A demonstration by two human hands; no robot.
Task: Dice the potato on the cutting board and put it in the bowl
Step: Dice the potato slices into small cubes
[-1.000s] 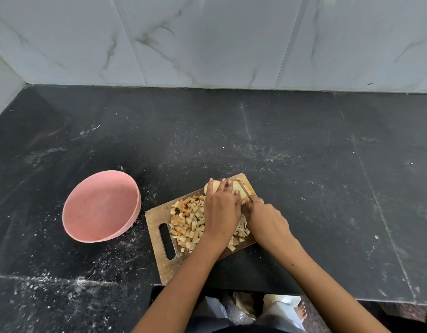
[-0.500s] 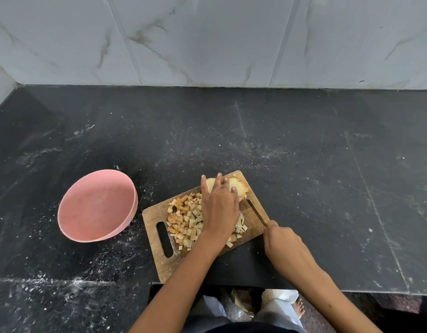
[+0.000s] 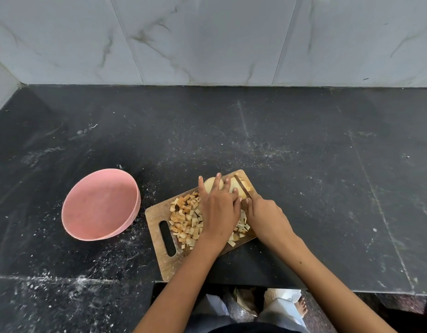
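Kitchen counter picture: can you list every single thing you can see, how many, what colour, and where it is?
Round pink plastic bowl: one, pink, on the counter left of the board, nothing in it.
Wooden cutting board with a handle slot: one, light brown, at the counter's near edge.
Diced potato cubes: a heap, too many to count, pale yellow and tan, on the board's middle.
Uncut peeled potato piece: one, pale yellow, at the board's far end.
Thin-bladed knife: one, metal, across the potato piece.
Black stone counter: one, dusted white.
White marble wall tiles: several, behind the counter.
Left hand: one, fingers resting on the potato piece.
Right hand: one, holding the knife.
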